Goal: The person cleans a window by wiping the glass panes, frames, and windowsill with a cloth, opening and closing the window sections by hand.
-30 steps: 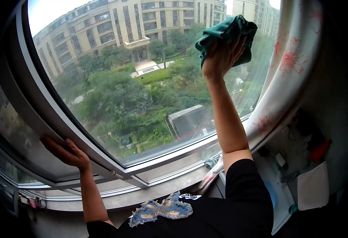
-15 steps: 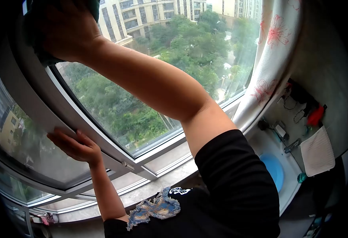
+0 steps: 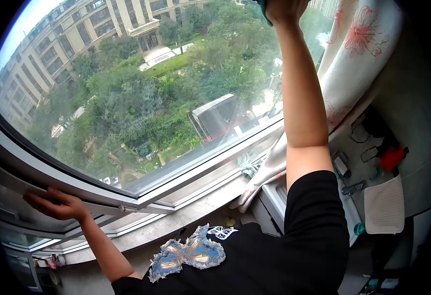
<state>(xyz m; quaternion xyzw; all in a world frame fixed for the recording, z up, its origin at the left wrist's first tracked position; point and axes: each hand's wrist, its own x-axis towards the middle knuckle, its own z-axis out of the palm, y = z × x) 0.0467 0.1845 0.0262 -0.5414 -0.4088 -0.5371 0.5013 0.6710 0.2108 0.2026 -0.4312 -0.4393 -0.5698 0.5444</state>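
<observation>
the green cloth (image 3: 264, 12) shows as a sliver at the top edge, against the left side of the right hand (image 3: 286, 9); its fingers are cut off, so its grip cannot be told. lower left, the left hand (image 3: 60, 205), thumb and fingers apart, overlaps the window frame (image 3: 38, 167).

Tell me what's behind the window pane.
Trees and a beige multi-storey building show through the pane; the right forearm and floral curtain cover whatever lies behind them.
</observation>
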